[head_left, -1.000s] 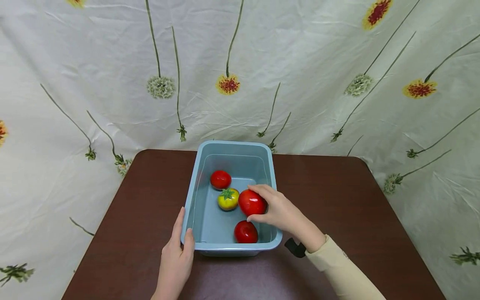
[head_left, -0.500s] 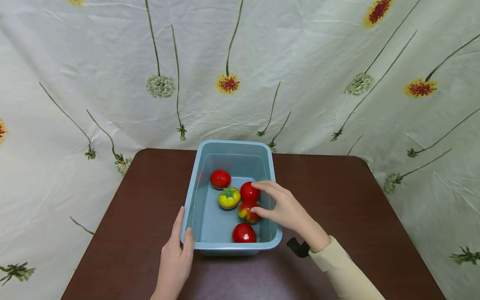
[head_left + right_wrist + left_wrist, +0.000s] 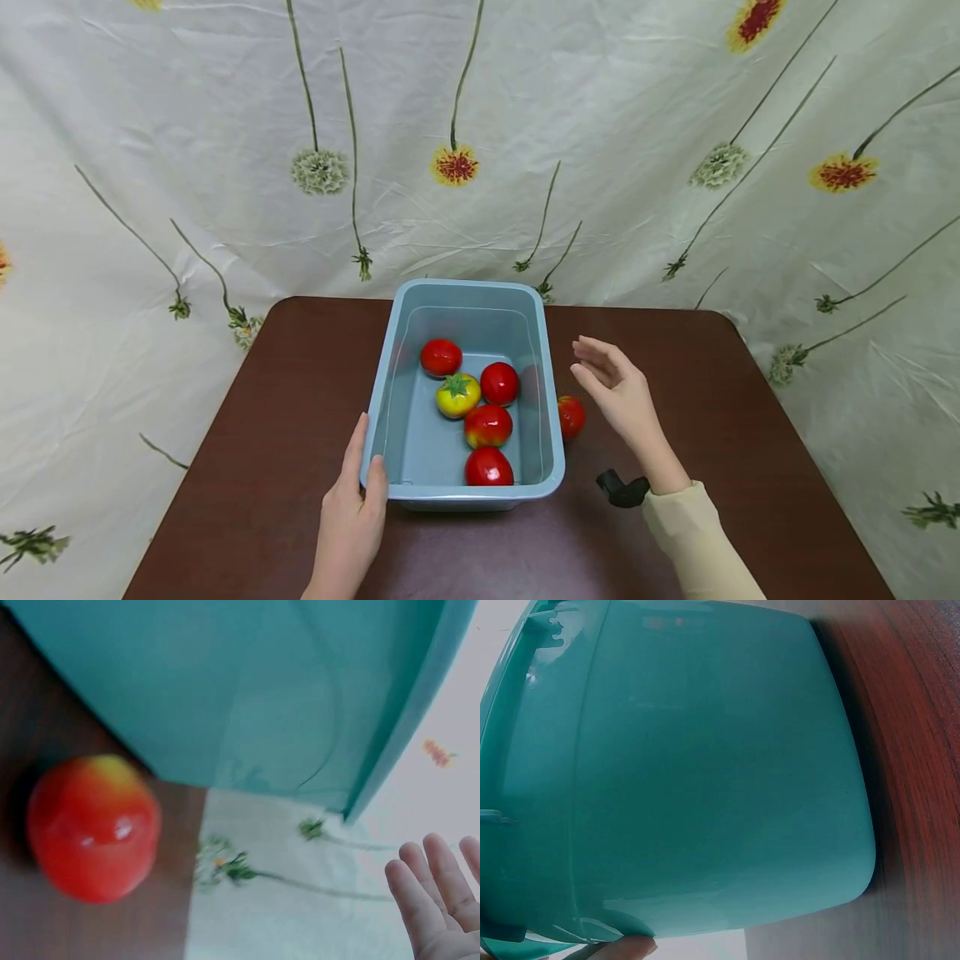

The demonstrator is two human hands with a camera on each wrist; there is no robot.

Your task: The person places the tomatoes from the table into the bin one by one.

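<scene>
My left hand [image 3: 351,517] grips the front left corner of the blue plastic bin [image 3: 382,375], thumb over the rim, fingers along the outer wall. A fingertip [image 3: 634,946] shows at the bin's edge in the left wrist view. Inside lie a yellow tomato [image 3: 457,402] with green leaves, a red-and-yellow apple-like fruit [image 3: 488,428], and red fruits at the back left [image 3: 441,357], right [image 3: 500,383] and front [image 3: 489,467]. My right hand [image 3: 618,387] hovers right of the bin, fingers loosely bent, holding nothing. Close below it sits a red apple-like fruit [image 3: 94,829] with a yellow patch.
The bin stands on a dark brown table [image 3: 697,417], its far end near the table's back edge. Behind hangs a pale cloth [image 3: 630,117] printed with flowers. A black wrist device [image 3: 622,490] sits at the right wrist.
My right hand has let go of the red-and-yellow fruit in the bin and moved out to the right. That fruit has shifted slightly left. The fruit outside has come into view.
</scene>
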